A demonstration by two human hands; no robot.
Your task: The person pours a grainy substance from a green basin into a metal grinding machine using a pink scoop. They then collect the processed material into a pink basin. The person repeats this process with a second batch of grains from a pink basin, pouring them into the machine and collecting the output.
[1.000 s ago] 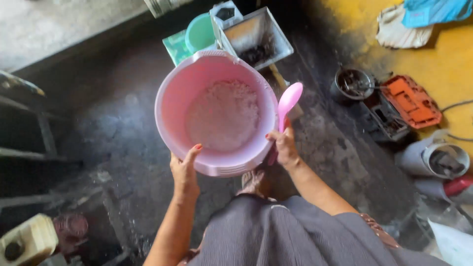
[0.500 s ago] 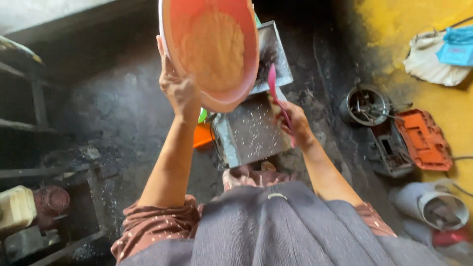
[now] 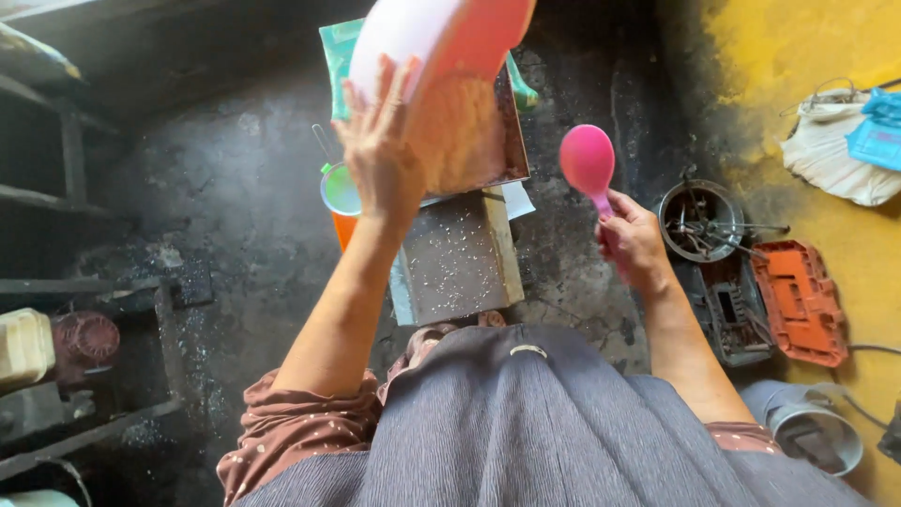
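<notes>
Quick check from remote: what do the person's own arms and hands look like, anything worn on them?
Both hands, left hand and right hand, are bare: no gloves, rings or watch visible. Forearms are uncovered. Brownish-pink sleeves with small pale dots are pushed up around the elbows.

The bowl [image 3: 441,47] has moved from the frame centre, where it was level and showed its white grains, to the top centre, now tipped steeply over the metal box [image 3: 460,253]. The left hand [image 3: 380,150] has shifted from the bowl's lower rim to its raised underside, fingers spread. The right hand [image 3: 633,244] has left the bowl and holds the pink spoon [image 3: 588,164] apart, right of centre.
</notes>
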